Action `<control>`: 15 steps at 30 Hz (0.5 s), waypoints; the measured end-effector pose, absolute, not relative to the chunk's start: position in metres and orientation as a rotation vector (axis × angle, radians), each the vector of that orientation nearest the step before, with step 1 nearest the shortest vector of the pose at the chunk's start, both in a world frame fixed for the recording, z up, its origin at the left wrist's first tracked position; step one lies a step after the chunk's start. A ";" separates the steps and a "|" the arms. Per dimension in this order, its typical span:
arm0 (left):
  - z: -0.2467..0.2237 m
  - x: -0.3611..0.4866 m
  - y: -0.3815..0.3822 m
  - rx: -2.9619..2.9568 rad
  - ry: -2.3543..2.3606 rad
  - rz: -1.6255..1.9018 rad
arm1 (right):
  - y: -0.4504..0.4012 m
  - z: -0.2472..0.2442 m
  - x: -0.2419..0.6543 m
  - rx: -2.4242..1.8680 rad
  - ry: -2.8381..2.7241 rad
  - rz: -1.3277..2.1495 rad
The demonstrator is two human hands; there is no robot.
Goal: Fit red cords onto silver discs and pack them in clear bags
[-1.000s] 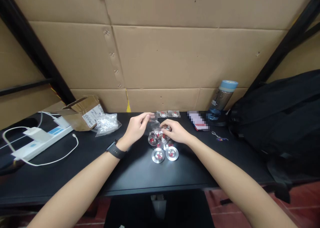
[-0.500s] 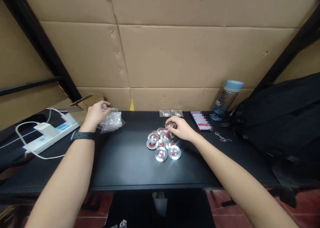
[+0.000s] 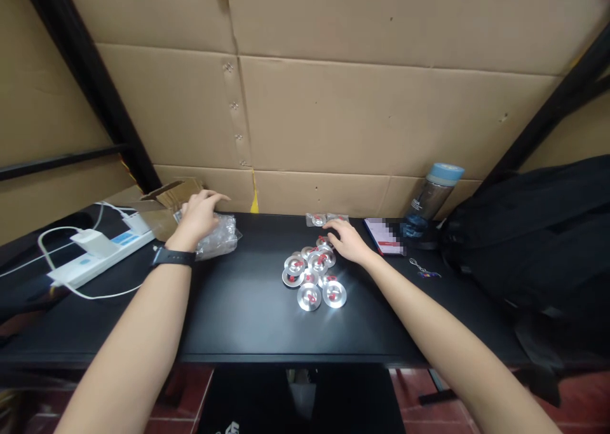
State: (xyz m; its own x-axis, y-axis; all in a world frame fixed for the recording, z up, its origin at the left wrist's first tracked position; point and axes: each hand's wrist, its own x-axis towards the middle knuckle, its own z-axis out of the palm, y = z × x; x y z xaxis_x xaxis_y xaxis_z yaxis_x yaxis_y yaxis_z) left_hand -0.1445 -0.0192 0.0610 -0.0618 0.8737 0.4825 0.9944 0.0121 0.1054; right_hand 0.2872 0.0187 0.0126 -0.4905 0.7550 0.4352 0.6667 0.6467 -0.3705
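Observation:
My left hand (image 3: 197, 216), with a black band on its wrist, hovers over clear crinkled plastic bags (image 3: 220, 238) at the left of the desk. Its fingers are apart and nothing shows in them. My right hand (image 3: 350, 240) is at the far right side of a pile of shiny silver discs (image 3: 309, 297) with small red pieces at their centres. Thumb and fingers there are parted; nothing is visible between them. Some discs overlap. Two more discs in clear wrappers (image 3: 316, 220) lie behind, one partly hidden by my right fingers.
An open cardboard box (image 3: 164, 205) and a white power strip (image 3: 109, 253) with cables are at the left. On the right lie a phone (image 3: 381, 236), a keyring (image 3: 424, 270), a blue-lidded bottle (image 3: 431, 199) and a black bag (image 3: 528, 243). Cardboard (image 3: 314, 116) lines the back.
My left hand's fingers have spread from a closer curl over the bags. My right hand has lifted off the discs and opened. The view has shifted slightly.

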 end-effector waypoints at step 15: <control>0.044 -0.160 -0.016 -2.315 -2.091 -0.401 | 0.097 0.030 0.249 -1.451 -2.555 0.032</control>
State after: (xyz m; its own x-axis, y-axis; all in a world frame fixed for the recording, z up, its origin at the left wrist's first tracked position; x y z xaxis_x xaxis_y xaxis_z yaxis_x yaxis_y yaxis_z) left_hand -0.1598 -0.0155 0.0440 0.0833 0.9792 0.1852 0.9783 -0.1158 0.1720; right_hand 0.2486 0.0968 0.0296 -0.4968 0.8522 0.1645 0.8478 0.5170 -0.1181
